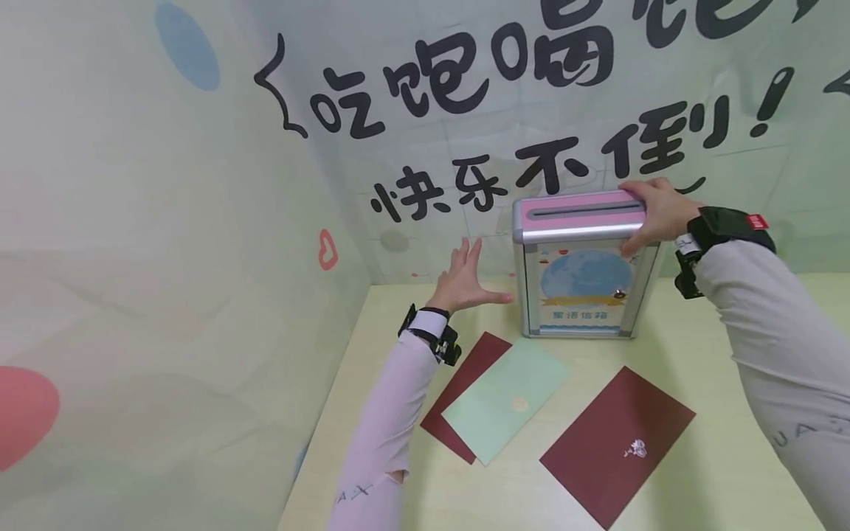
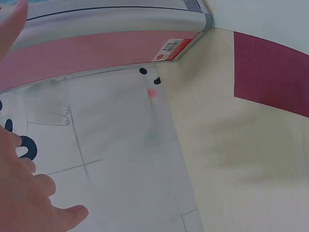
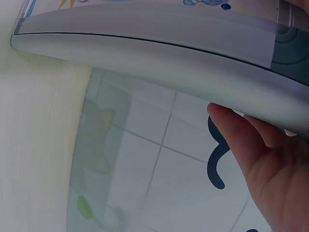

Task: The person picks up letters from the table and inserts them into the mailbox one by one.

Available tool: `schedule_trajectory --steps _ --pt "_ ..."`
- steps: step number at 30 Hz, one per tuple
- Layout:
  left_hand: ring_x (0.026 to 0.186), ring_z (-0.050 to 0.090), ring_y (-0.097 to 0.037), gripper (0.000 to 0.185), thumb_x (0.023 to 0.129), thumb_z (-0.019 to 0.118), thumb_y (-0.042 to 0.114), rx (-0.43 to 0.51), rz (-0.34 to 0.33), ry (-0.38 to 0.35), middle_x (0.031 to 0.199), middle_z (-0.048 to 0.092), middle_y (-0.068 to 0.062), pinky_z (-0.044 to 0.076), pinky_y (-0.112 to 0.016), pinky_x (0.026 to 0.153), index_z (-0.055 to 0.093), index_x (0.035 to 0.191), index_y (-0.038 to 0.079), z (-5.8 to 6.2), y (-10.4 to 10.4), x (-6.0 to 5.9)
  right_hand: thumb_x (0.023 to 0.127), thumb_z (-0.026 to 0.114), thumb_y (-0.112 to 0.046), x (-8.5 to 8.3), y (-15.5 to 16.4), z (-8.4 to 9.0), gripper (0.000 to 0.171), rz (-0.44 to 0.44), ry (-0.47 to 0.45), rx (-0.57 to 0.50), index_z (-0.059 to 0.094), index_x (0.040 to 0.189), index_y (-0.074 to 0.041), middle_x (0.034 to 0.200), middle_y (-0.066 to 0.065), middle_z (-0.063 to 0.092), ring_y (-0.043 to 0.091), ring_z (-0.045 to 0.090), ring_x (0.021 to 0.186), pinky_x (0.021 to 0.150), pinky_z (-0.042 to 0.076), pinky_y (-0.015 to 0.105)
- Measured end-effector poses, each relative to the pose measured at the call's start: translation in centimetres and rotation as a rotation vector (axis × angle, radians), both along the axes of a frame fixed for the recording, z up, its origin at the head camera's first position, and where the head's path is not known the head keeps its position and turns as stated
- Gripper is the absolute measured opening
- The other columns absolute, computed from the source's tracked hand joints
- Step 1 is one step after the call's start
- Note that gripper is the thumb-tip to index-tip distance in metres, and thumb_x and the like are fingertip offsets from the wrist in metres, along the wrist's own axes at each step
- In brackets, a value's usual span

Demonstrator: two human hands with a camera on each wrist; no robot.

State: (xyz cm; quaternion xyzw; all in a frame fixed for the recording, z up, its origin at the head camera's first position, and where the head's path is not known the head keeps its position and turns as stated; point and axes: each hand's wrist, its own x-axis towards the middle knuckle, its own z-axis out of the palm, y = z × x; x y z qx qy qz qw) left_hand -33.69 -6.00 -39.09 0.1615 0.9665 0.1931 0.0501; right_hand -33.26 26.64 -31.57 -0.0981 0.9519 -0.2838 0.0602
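Spreading its fingers wide, the left hand [image 1: 465, 284] is held in the air just beside the left wall of the box [image 1: 581, 265] and nothing is gripped by it. Below it, a green envelope [image 1: 508, 398] is laid over a dark red envelope [image 1: 468, 372], and a second red envelope [image 1: 617, 442] lies to the right. The box stands upright at the back of the table [image 1: 730, 413], near the wall; a pink slotted lid, silver frame and printed front are seen. Its upper right corner is clasped by the right hand [image 1: 657, 210], thumb apparently on the front. A stiff, light, smooth-sided shell is judged, best taken by both side walls.
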Motion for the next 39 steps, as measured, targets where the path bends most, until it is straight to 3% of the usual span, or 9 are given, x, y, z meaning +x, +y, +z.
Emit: schedule_trajectory --steps 7,15,19,26,39 --pt "0.139 0.002 -0.027 0.116 0.063 0.069 0.062 -0.068 -0.030 0.011 0.153 -0.002 -0.005 0.021 -0.056 0.104 0.001 0.147 0.022 -1.7 0.3 1.0 0.061 0.080 -0.022 0.0 0.0 -0.2 0.104 -0.009 -0.014 -0.019 0.016 0.141 -0.005 0.133 0.032 0.009 0.049 0.027 0.105 0.081 0.034 0.062" --pt "0.139 0.005 -0.028 0.117 0.060 0.067 0.067 -0.130 -0.010 0.011 0.153 0.000 -0.005 0.023 -0.057 0.103 0.004 0.147 0.020 -4.0 0.1 2.6 0.060 0.080 -0.020 0.0 0.1 -0.5 0.103 -0.011 -0.017 -0.029 0.018 0.141 -0.006 0.134 0.032 0.010 0.048 0.028 0.105 0.079 0.035 0.060" --pt "0.138 0.007 -0.030 0.117 0.061 0.067 0.068 -0.164 -0.035 0.004 0.153 0.001 -0.006 0.023 -0.057 0.102 0.005 0.147 0.019 -5.1 -0.2 3.5 0.061 0.080 -0.021 0.0 0.1 -0.5 0.104 -0.013 -0.021 -0.029 0.017 0.142 -0.006 0.133 0.032 0.010 0.048 0.028 0.104 0.079 0.036 0.060" --pt "0.138 0.007 -0.030 0.116 0.060 0.069 0.066 -0.141 -0.071 -0.029 0.153 0.003 -0.006 0.022 -0.059 0.102 0.008 0.147 0.020 -7.0 -0.1 4.9 0.061 0.079 -0.020 0.1 0.1 -0.1 0.106 -0.004 -0.005 -0.009 0.015 0.143 -0.005 0.134 0.033 0.009 0.049 0.027 0.107 0.081 0.034 0.061" --pt "0.138 0.010 -0.029 0.117 0.059 0.068 0.069 -0.226 -0.142 -0.062 0.153 0.007 -0.006 0.026 -0.057 0.101 0.011 0.147 0.018 -10.1 0.2 6.8 0.062 0.079 -0.020 0.3 0.0 0.0 0.105 -0.013 -0.013 -0.027 0.015 0.143 -0.005 0.135 0.032 0.009 0.049 0.027 0.107 0.082 0.034 0.061"
